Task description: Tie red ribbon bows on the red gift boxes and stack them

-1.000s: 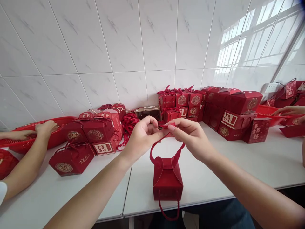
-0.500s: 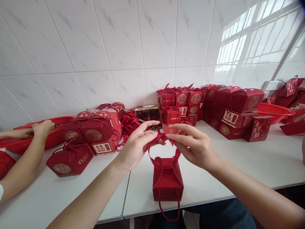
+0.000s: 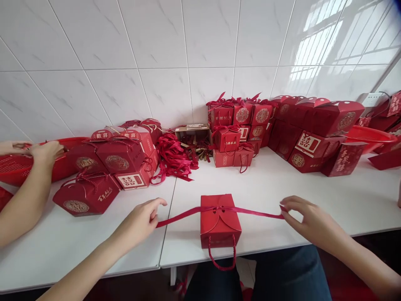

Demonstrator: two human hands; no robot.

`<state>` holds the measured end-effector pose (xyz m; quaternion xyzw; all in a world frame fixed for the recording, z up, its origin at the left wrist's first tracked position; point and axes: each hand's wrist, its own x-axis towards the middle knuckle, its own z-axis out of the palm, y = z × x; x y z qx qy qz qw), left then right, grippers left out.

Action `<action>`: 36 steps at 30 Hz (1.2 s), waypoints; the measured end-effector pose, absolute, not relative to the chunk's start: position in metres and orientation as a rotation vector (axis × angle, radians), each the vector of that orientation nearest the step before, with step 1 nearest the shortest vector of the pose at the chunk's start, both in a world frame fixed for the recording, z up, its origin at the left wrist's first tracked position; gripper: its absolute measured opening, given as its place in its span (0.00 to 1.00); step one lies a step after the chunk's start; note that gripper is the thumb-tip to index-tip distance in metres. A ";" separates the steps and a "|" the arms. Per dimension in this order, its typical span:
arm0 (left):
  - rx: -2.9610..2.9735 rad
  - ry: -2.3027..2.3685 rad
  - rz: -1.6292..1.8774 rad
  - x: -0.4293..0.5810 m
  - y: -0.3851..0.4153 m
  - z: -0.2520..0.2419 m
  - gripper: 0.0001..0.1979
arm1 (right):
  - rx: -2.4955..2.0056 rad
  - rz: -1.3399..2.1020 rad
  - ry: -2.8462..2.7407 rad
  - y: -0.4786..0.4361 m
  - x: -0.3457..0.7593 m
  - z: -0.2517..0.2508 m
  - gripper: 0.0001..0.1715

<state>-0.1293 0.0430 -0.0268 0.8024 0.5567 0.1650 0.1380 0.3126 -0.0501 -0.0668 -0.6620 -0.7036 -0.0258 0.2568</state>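
Note:
A small red gift box (image 3: pixel 221 225) with a twisted cord handle stands near the table's front edge. A dark red ribbon (image 3: pixel 250 211) passes over its top, crossed or knotted at the middle by the holes of the flaps. Out to the left, my left hand (image 3: pixel 145 217) is closed on one end of the ribbon. My right hand (image 3: pixel 303 215) pinches the other end between thumb and fingertips, out to the right. Both ends are stretched sideways, and the box's flaps lie folded down.
Behind the box lies a heap of red ribbons (image 3: pixel 173 156) beside an open carton (image 3: pixel 194 136). Ribboned boxes (image 3: pixel 241 115) are stacked at the back, with larger red boxes (image 3: pixel 313 121) to the right and more boxes (image 3: pixel 115 156) to the left. A co-worker's arm (image 3: pixel 37 184) reaches over a red basket (image 3: pixel 12 165).
My hands have moved apart from above the box, drawing the ribbon out to both sides. The ribbon's loop has tightened down onto the box top, and the flaps have closed.

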 end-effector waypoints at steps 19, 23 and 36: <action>1.811 1.106 0.734 -0.027 0.019 -0.030 0.15 | -1.372 1.258 -1.466 -0.017 0.198 -0.040 0.25; 1.896 1.162 0.685 -0.047 0.030 -0.017 0.16 | -1.310 1.064 -1.636 -0.022 0.215 -0.026 0.19; 1.753 0.775 0.210 -0.038 0.038 0.017 0.15 | -1.154 -0.325 -1.909 -0.025 0.210 -0.023 0.18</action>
